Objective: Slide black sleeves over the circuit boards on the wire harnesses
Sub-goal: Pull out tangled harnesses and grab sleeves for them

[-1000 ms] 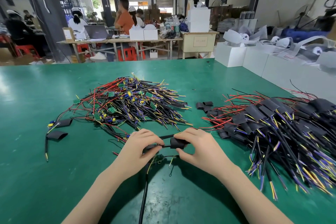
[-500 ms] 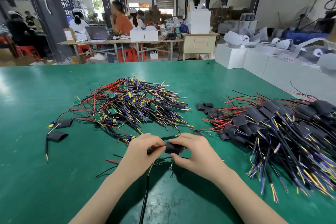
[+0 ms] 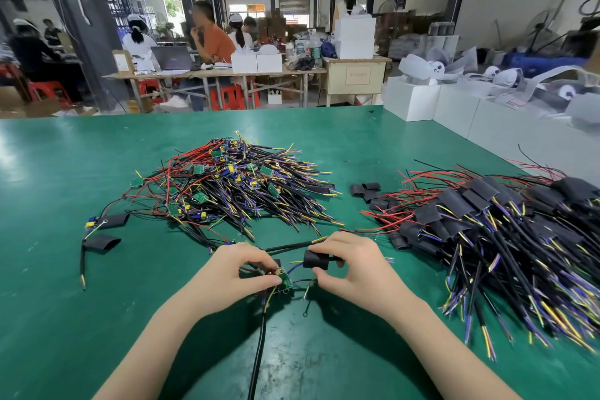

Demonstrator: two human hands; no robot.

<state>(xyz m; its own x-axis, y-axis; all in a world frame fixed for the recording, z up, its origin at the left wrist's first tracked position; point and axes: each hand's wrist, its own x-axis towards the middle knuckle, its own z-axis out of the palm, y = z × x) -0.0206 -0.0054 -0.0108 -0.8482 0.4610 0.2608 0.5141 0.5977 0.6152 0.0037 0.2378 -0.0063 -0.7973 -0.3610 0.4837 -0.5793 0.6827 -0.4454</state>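
**Sleeve poised beside bare board on harness line**

On a green bench [image 3: 65, 302], between a pile of unsleeved harnesses [image 3: 233, 191] and a sleeved heap [image 3: 487, 237], the left hand [image 3: 233, 276] pinches a small circuit board [image 3: 284, 279], fingers curled round it. The right hand [image 3: 354, 269] pinches a black sleeve [image 3: 316, 259] just beside it, threaded on the wires. The sleeve looks soft and light; the board is probably fragile, best held by its edges. Fingers hide its far end.

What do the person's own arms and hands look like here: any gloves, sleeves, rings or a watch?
Both forearms come in bare from the bottom edge, with no sleeve reaching into view. The left hand and right hand wear no gloves. No rings, watch, wristband or tape shows on either, and the fingernails look short and unpainted. No markings are visible.
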